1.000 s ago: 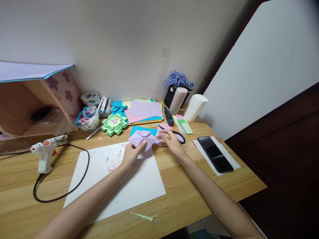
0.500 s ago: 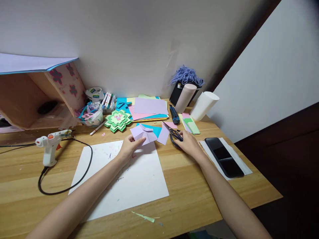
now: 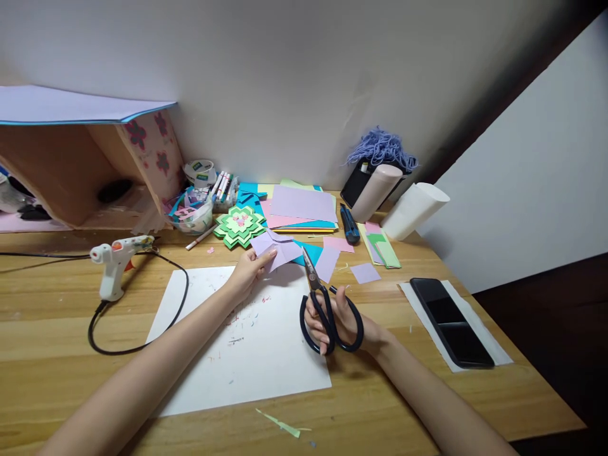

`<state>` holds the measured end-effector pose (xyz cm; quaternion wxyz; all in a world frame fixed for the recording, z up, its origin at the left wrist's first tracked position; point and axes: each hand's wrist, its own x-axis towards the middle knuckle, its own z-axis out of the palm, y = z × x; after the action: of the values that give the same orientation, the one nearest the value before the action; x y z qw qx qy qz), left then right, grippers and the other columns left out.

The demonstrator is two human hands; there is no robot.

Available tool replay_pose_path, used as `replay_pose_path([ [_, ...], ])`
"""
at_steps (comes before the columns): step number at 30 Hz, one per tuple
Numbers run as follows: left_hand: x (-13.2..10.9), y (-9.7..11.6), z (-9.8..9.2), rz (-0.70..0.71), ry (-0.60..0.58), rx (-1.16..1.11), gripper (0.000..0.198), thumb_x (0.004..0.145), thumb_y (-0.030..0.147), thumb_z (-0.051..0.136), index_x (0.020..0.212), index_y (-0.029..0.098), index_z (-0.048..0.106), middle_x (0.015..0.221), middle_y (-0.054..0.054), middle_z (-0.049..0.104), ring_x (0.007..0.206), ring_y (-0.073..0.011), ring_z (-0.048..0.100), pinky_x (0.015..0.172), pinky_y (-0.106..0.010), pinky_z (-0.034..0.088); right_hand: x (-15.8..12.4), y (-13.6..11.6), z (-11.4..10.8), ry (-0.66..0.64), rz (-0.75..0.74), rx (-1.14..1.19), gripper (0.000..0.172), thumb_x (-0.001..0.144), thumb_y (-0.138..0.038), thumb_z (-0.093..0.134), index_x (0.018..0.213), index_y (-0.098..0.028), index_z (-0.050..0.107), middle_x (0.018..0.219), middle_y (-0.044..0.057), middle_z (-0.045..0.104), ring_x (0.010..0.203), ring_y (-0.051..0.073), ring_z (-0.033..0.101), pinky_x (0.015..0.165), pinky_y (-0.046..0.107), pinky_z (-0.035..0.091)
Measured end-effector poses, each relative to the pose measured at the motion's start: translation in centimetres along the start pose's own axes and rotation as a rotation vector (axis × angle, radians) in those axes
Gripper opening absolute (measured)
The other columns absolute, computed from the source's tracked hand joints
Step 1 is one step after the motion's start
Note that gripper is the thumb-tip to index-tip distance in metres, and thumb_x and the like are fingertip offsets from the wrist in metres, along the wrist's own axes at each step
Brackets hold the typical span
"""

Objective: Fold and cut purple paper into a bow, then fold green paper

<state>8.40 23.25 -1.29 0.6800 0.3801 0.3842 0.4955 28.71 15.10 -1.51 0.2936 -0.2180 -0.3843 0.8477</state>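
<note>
My left hand (image 3: 249, 273) pinches a folded piece of lilac paper (image 3: 280, 249) by its lower left part, above the white sheet (image 3: 209, 373). Black-handled scissors (image 3: 327, 316) are in my right hand (image 3: 339, 320), fingers through one loop and the thumb at the other. Their blades look closed and point up and away, just right of the lilac paper. Behind the blades lie a blue paper piece (image 3: 311, 252) and a lilac scrap (image 3: 327, 263). A small lilac square (image 3: 365, 273) rests further right on the table.
On the left is a white glue gun (image 3: 116, 266) with a looping black cord. A green layered paper flower (image 3: 239, 226), stacked coloured paper (image 3: 304, 206) and a blue cutter (image 3: 349, 225) lie at the back. A phone (image 3: 451, 323) sits at right, near white rolls (image 3: 415, 209).
My right hand has lifted the scissors off the table and brought them nearer, blades up. A lilac square now shows where that hand was. My left hand still holds the lilac paper.
</note>
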Motion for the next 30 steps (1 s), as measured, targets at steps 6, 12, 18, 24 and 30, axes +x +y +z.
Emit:
replay_pose_path([
  [6,0.4,-0.4,-0.3,-0.007,0.009,-0.035,0.032,0.065,0.032,0.075,0.09,0.013,0.067,0.093,-0.008,0.069,0.073,-0.0125,0.06,0.061,-0.02,0.043,-0.1,-0.1,0.6,-0.082,0.123,0.006,0.086,0.053,-0.091,0.016,0.082,-0.016,0.047,0.062,-0.002,0.049,0.046,0.011,0.05,0.055,0.037,0.052],
  [12,0.5,-0.3,-0.2,-0.008,0.029,-0.04,0.033,0.064,0.032,0.075,0.089,0.012,0.067,0.092,-0.009,0.068,0.072,-0.0127,0.06,0.06,-0.02,0.043,0.3,0.7,0.0,-0.047,0.149,-0.025,0.083,0.056,-0.091,0.012,0.078,-0.017,0.044,0.051,-0.004,0.046,0.038,0.01,0.047,0.044,0.029,0.049],
  [18,0.5,-0.5,-0.4,0.004,0.032,-0.021,0.033,0.064,0.032,0.076,0.088,0.012,0.067,0.09,-0.008,0.069,0.069,-0.0127,0.059,0.059,-0.02,0.043,0.6,0.8,0.0,-0.01,0.138,-0.045,0.079,0.058,-0.09,0.016,0.076,-0.018,0.042,0.049,-0.006,0.046,0.035,0.009,0.046,0.041,0.028,0.048],
  [24,0.3,-0.6,-0.2,-0.003,-0.014,-0.018,0.036,0.066,0.032,0.074,0.093,0.011,0.066,0.092,-0.01,0.068,0.073,-0.0142,0.061,0.064,-0.022,0.046,0.8,0.9,-0.1,0.054,0.133,-0.069,0.077,0.057,-0.091,0.02,0.073,-0.018,0.043,0.045,-0.007,0.046,0.031,0.008,0.044,0.036,0.024,0.046],
  [30,0.2,-0.5,-0.1,-0.011,-0.007,-0.013,0.039,0.063,0.034,0.076,0.094,0.011,0.066,0.091,-0.01,0.069,0.071,-0.0152,0.062,0.064,-0.024,0.047,1.0,1.0,0.1,0.108,0.112,-0.109,0.075,0.054,-0.09,0.029,0.071,-0.018,0.043,0.042,-0.007,0.044,0.029,0.008,0.041,0.034,0.026,0.047],
])
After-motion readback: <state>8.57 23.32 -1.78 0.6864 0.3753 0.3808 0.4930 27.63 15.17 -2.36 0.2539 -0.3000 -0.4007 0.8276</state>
